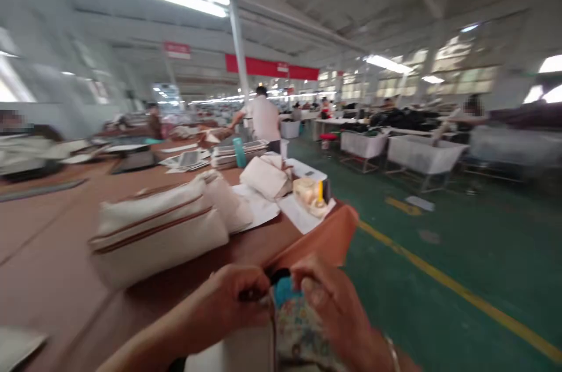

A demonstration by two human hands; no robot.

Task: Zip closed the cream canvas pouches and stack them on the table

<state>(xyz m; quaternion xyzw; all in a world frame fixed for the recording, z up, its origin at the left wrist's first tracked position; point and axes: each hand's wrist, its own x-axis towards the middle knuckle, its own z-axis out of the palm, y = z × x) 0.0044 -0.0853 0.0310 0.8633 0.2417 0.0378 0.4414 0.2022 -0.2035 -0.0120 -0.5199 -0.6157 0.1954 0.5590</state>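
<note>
My left hand (pixel 232 296) is closed, its fingers pinching the top edge of a cream fabric bag piece (pixel 250 343) with brown edging, low in the head view. To its right, my right hand (pixel 329 296) is closed too, thumb against the curled fingers. What it pinches is hidden and blurred. Turquoise and flower-patterned cloth (pixel 298 319) shows between and below the hands. Beyond my left hand, a boxy cream bag (pixel 162 231) with brown piping lies on the brown-topped table (pixel 52 231). A smaller cream pouch (pixel 266 176) rests farther back on it.
White sheets (pixel 259 211) and a yellowish box of small items (pixel 311 193) lie near the table corner, where an orange-brown sheet (pixel 325 237) hangs over. Stacked bag pieces (pixel 239 152) stand behind. A co-worker (pixel 262 117) is at the table's far end. White bins (pixel 424 152) line the green floor.
</note>
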